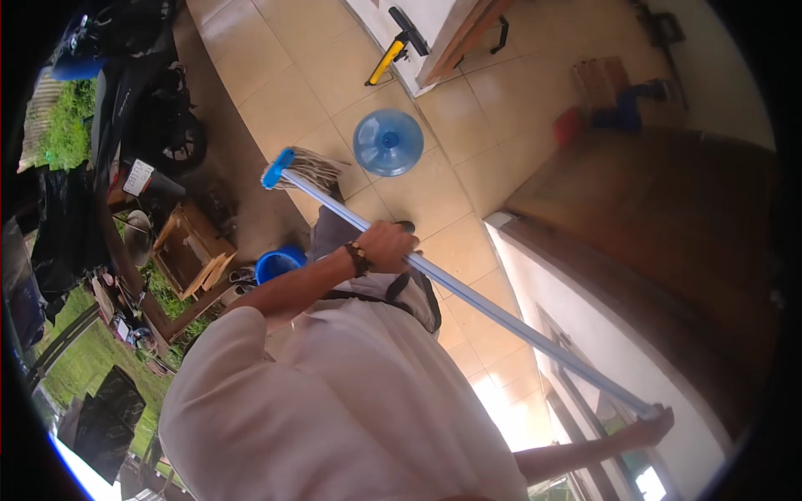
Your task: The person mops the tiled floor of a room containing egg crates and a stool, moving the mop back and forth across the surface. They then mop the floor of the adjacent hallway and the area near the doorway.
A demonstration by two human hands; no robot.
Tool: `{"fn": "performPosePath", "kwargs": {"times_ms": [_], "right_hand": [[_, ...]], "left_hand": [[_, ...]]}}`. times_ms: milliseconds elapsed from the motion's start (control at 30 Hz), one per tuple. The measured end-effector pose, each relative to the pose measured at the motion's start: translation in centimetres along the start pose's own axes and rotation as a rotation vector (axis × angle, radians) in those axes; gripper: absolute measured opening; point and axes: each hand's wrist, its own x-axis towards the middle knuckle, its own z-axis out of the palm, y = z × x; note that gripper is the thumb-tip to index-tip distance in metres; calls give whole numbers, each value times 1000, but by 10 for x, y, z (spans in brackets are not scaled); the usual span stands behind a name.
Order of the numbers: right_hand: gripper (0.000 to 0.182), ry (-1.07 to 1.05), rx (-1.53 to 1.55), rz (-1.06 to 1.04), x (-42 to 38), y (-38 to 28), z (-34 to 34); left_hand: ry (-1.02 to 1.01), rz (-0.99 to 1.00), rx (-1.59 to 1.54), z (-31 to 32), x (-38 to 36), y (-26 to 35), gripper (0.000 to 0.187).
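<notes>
A mop (476, 292) with a long pale blue handle runs diagonally across the view. Its blue head (278, 169) and grey-beige strings (311, 169) are at the upper left, over the edge of the tiled floor. My left hand (388, 246), with a dark beaded bracelet at the wrist, is closed around the handle below the mop head. Far out at the lower right, my right hand (656, 424) is closed on the handle's other end. A large translucent blue water bottle (388, 142) is on the tiles beside the strings.
A blue bucket (280, 265) is near my left forearm. At the left are a motorcycle (159, 117) and a wooden crate (188, 249). A yellow and black tool (390, 57) leans near the wall corner. A brown wooden surface (652, 242) and white wall are at the right.
</notes>
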Motion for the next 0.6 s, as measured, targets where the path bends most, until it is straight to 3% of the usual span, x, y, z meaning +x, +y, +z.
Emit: {"fn": "performPosePath", "kwargs": {"times_ms": [33,100,133,267,400,467,533,600], "right_hand": [[18,-171,-27,86,-14,-27,27],[7,-552,-235,-280,-29,-18,72],[9,-526,-524,-245,-68,-61,105],[22,-969,-621,-660,-196,-132,195],[35,-1866,-346,-73,-321,-187,281],[36,-2116,-147,76,-379,-168,332],[32,-2102,-182,-110,-421,-163,383],[39,-2037,-346,-372,-449,-169,451]], "left_hand": [[-12,-49,-4,-6,-15,-27,13],[-110,-171,-2,-11,-46,-79,11],[-193,-243,14,-12,-61,-108,12],[-264,-409,149,-11,-129,-205,18],[-487,-489,222,-34,-158,-235,26],[-655,-480,233,-50,-154,-230,28],[-632,-486,197,-52,-155,-223,24],[-618,-516,166,-45,-161,-223,22]]}}
